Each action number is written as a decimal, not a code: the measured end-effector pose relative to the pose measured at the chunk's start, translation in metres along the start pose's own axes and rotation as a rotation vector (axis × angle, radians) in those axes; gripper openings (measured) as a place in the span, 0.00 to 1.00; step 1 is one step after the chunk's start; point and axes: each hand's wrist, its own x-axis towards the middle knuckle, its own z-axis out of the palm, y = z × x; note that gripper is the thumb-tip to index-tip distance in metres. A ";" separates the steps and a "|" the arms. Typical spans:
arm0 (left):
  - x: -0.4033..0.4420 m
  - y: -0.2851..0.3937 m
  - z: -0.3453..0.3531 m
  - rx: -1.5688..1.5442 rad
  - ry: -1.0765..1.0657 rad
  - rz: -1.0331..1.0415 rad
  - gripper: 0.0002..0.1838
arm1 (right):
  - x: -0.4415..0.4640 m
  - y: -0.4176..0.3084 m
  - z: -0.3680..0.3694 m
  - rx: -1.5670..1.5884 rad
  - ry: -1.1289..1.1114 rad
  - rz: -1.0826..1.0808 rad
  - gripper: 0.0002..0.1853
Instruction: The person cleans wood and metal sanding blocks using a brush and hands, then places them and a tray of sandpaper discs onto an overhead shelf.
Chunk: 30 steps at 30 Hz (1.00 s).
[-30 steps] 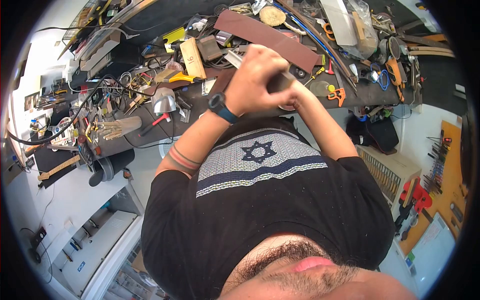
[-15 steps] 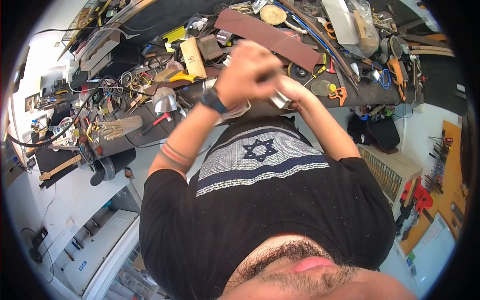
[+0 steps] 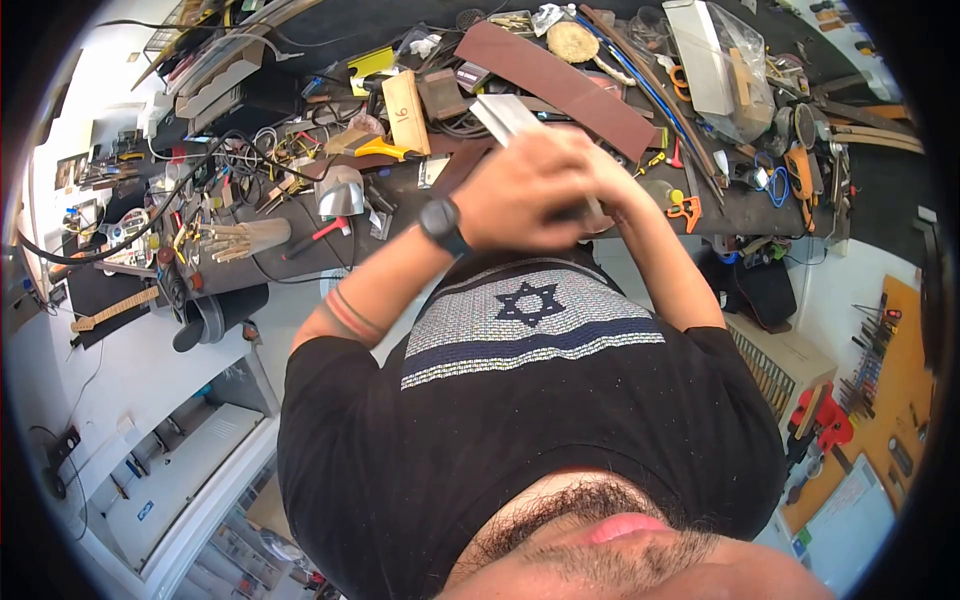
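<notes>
Across the lower and middle part of the view, a black short-sleeved T-shirt (image 3: pixel 570 425) with a speckled pale panel and a dark six-pointed star is covering the person's torso. Beyond it, a long dark workbench (image 3: pixel 738 212) is running from side to side, bearing tools, cables and offcuts. Down at the right, an orange-brown tool board (image 3: pixel 880 395) is holding slim hand tools. At the back of the bench, a long reddish-brown flat board (image 3: pixel 560 90) is lying aslant.

Over the near edge of the bench, the bare left hand (image 3: pixel 530 190) is curling in front of the bare right hand (image 3: pixel 592 163), hiding much of it. The two are coming together around a silvery metal bar (image 3: pixel 503 115) with lengthwise edges, one end of which is showing beyond the knuckles. The left fingers are looking blurred, so I cannot tell whether either hand is clamped on the bar.

Left of the bar, a pale wooden block (image 3: pixel 406 112) marked "16" is lying beside a yellow-and-black handled tool (image 3: pixel 385 150). Right of the hands, a small orange tool (image 3: pixel 686 213) is resting near the bench edge. A dark round wristwatch (image 3: pixel 440 218) is sitting on the left wrist.
</notes>
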 end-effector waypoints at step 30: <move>-0.013 -0.124 -0.065 0.385 0.157 -0.284 0.24 | -0.003 -0.007 0.003 0.767 -0.118 0.155 0.32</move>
